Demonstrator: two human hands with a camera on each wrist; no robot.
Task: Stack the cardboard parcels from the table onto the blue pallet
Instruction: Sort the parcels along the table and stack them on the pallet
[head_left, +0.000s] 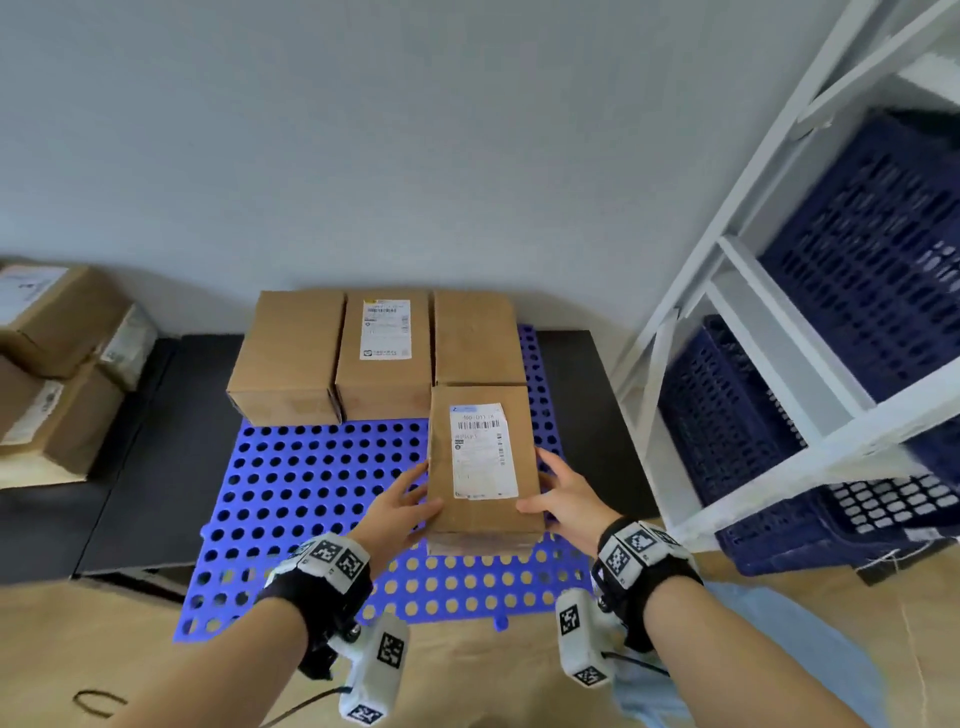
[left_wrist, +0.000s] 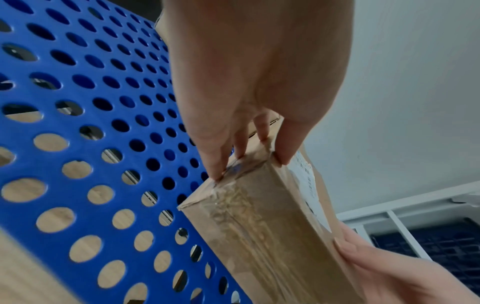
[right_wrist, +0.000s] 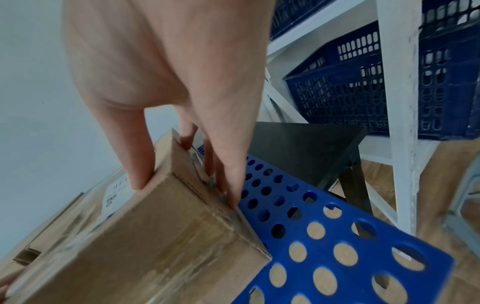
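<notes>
I hold a brown cardboard parcel (head_left: 483, 467) with a white label between both hands over the right side of the blue perforated pallet (head_left: 311, 493). My left hand (head_left: 410, 501) grips its left side, thumb on top, and my right hand (head_left: 563, 493) grips its right side. In the left wrist view my left fingers (left_wrist: 215, 164) pinch the parcel (left_wrist: 259, 236) at its corner. In the right wrist view my right fingers (right_wrist: 231, 185) clasp the parcel (right_wrist: 155, 246) end above the pallet (right_wrist: 324, 257). Three parcels (head_left: 384, 353) stand in a row at the pallet's back.
More parcels (head_left: 52, 358) are piled on a table at the left. A white shelf rack (head_left: 769, 322) holding dark blue crates (head_left: 883, 249) stands close on the right. The pallet lies on a black low table (head_left: 150, 441); the wall is right behind it.
</notes>
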